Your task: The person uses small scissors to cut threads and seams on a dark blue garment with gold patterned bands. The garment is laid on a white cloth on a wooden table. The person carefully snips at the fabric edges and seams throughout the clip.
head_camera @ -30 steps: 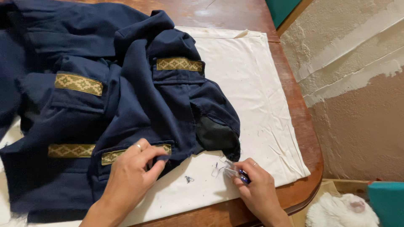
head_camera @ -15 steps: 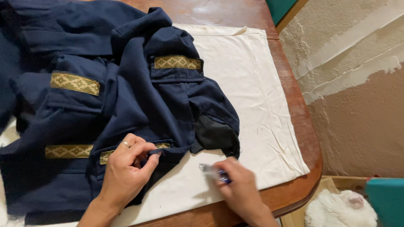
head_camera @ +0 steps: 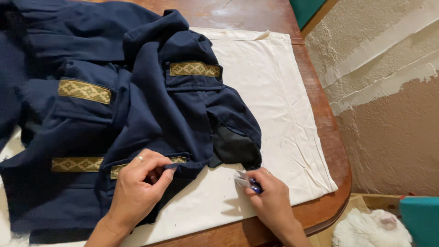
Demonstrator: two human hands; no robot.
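- Head view: I saw the left hand (head_camera: 139, 190) pinching the navy jacket (head_camera: 137, 119) at its trimmed lower pocket, on the white cloth (head_camera: 274, 100).
- The right hand (head_camera: 270, 199) was closed round small snips (head_camera: 247, 182) (blue-handled, mostly hidden) beside the hem.
- I judged trimming underway; next needed steady aim at the pinched spot.

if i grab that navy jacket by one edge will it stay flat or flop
Probably flop: the navy jacket already lies in soft folds and bunches where the left hand pinches it. Layered pockets suggest some weight. It would likely drag the white cloth underneath.
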